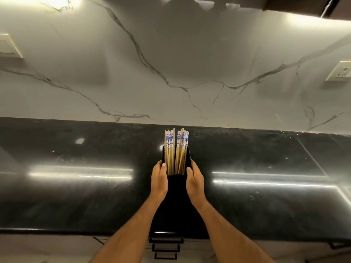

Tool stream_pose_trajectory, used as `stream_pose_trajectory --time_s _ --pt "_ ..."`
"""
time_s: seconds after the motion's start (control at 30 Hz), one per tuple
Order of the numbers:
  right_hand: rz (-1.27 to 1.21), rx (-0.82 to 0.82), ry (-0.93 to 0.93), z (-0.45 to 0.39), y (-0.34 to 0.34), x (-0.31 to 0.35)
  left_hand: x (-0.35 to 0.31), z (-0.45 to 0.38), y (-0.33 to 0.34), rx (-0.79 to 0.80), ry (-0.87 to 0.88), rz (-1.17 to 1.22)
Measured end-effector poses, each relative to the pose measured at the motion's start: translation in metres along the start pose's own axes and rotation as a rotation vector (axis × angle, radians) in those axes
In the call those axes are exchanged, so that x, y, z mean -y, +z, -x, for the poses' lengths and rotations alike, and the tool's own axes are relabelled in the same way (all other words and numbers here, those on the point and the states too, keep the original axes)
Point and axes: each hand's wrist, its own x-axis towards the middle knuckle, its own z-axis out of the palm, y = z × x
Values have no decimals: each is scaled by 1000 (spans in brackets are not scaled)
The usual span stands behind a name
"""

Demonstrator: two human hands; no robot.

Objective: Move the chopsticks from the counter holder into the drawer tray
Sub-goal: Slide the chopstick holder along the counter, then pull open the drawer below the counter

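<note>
A tall black holder (177,202) stands in the middle of the dark counter (76,196). Two bundles of wooden chopsticks (176,149) with blue-and-white patterned tops stick out of it, side by side. My left hand (159,182) presses against the holder's left side near its rim, thumb at the edge by the left bundle. My right hand (194,182) grips the right side at the same height. Both hands clasp the holder, not the chopsticks. Below the counter edge, black drawer handles (165,247) show; the drawers look closed.
A white marble backsplash (171,73) rises behind the counter. Wall sockets sit at the far left (9,46) and far right (340,73). The glossy counter stretches wide on both sides of the holder. An upper cabinet edge (303,6) shows at top right.
</note>
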Motion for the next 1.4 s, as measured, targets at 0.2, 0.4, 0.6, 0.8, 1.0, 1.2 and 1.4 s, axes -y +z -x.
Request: stream_pose_trajectory --time_s 0.2,0.4,0.6,0.8,1.0,1.2,1.4 --pt "144 -92 14 28 -12 2 6 24 -23 -25 164 -214" --pt "453 -69 -126 76 -27 -14 27 65 -48 -80 406 -576" --pt "842 -4 -407 127 -33 -48 68 115 -66 -62 642 -949" --pt "989 71 -506 190 -40 -84 113 180 -80 -37 636 -1072" --pt "1105 256 -462 231 -37 -129 156 221 -90 120 511 -1181" --pt "1242 403 -367 202 -9 -145 194 187 -86 210 464 -1298" --pt "1236 599 -96 162 21 -167 217 131 -68 468 255 -1247"
